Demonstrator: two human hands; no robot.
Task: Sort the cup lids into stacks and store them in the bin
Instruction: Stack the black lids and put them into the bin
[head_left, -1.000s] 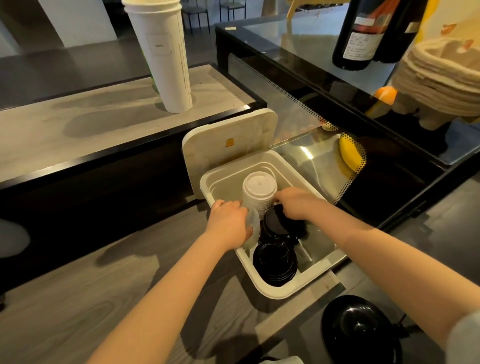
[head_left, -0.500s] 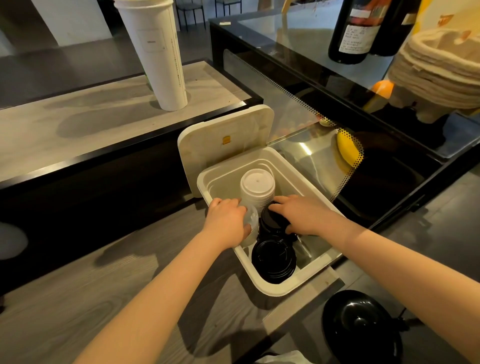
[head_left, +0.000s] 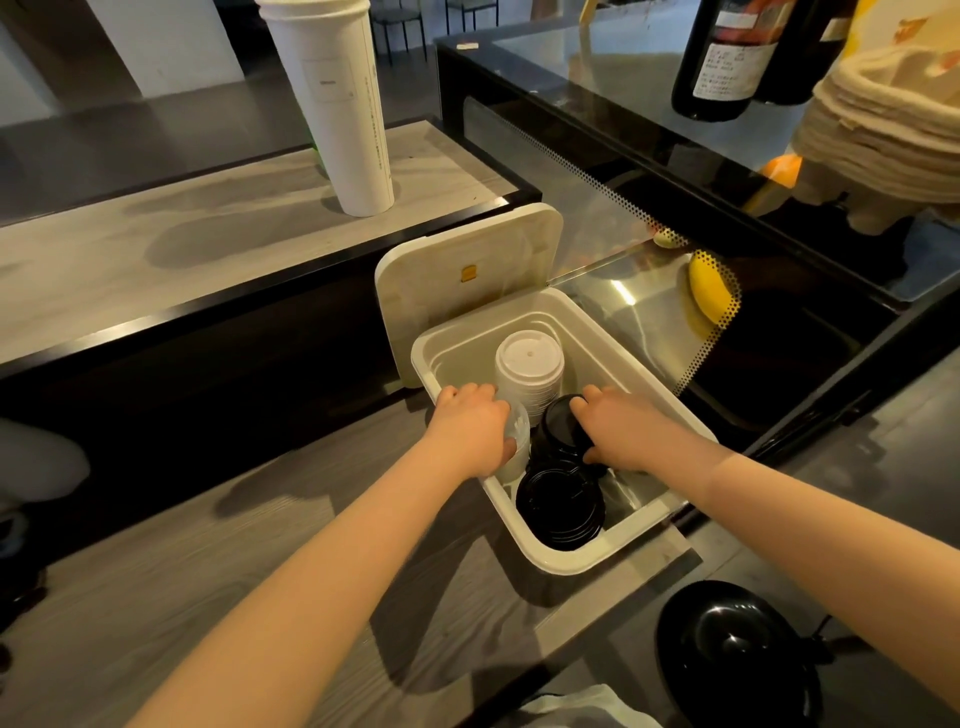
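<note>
My left hand (head_left: 470, 428) is clenching the clear lid stack (head_left: 517, 441) against the near-left wall of the bin (head_left: 613, 551); it is leaning and may topple onto the white stack (head_left: 530, 366) if I am letting go early. My right hand (head_left: 626, 428) is gripping 1 black stack (head_left: 558, 426), which could knock the other black stack (head_left: 561, 501). Since 0.5 s ago, my right hand is sitting slightly further right.

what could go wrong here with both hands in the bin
The white lid stack stands tall right behind both hands; a nudge from the left hand could topple it. The right hand presses a black stack that leans on the other black stack, so it might slide.
</note>
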